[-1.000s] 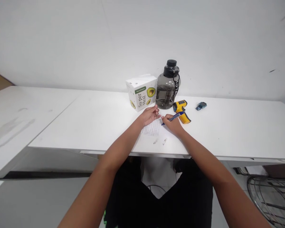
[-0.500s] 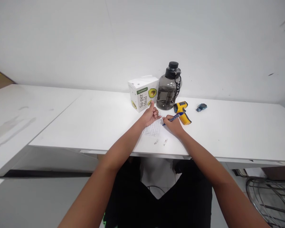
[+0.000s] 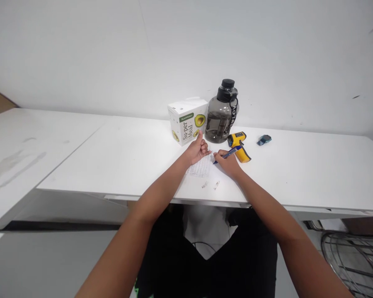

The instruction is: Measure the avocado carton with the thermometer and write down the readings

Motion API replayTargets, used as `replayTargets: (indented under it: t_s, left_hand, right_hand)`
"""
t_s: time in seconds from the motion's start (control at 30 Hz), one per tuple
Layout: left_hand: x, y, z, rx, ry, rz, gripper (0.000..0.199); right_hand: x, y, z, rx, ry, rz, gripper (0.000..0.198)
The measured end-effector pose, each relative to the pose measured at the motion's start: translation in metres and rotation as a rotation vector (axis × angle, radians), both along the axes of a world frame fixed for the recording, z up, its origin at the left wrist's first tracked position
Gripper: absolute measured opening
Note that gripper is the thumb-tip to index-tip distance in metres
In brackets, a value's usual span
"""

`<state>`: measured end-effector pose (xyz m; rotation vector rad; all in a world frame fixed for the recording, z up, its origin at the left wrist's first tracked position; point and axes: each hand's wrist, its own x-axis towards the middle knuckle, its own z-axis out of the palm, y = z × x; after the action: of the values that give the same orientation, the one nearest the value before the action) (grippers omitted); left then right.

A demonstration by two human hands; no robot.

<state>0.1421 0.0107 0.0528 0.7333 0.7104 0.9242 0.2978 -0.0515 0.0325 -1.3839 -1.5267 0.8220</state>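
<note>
My right hand (image 3: 228, 161) grips a blue pen (image 3: 233, 151), its tip down by the right edge of a sheet of paper (image 3: 201, 169) covered with rows of handwriting. My left hand (image 3: 199, 151) rests on the upper part of that sheet and holds nothing. Its thumb points up, the fingers are loosely curled, and the little finger reaches out toward the pen. Part of the sheet is hidden under my left hand. Just beyond my hands stand a white meal box (image 3: 187, 124) with avocado pictures and a large grey bottle (image 3: 219, 120) with a black cap.
A yellow and black handheld gun-shaped device (image 3: 243, 154) lies right beside my right hand. Farther right is a small blue object (image 3: 264, 140). Dark smudges (image 3: 216, 185) mark the white table (image 3: 313, 174) near its front edge. A wire rack (image 3: 354, 256) stands below on the right.
The view has shifted very slightly. Both hands keep nearly the same place, with the pen still at the right side of the paper.
</note>
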Motion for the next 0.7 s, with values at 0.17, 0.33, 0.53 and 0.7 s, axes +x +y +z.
replayTargets:
  t_s: [0.17,0.33,0.53,0.7]
  left_hand:
    - [-0.0004,0.0014,-0.0026,0.010,-0.013,-0.012,0.066]
    - [-0.0004,0.0017,-0.0033,0.012,-0.011,-0.012,0.065]
    - [-0.0008,0.0023,-0.0033,0.015,0.006,-0.017,0.066]
    - [-0.0006,0.0029,-0.0050,0.023,0.007,-0.018,0.065]
  right_hand:
    - [0.0001,0.0010,-0.0015,0.018,-0.027,-0.027,0.045]
    - [0.0005,0.0006,-0.0012,0.021,-0.034,0.004,0.044]
    - [0.0005,0.0021,-0.0040,0.049,-0.023,-0.043,0.044]
    - [0.0001,0.0013,-0.0026,0.029,-0.037,-0.038,0.040]
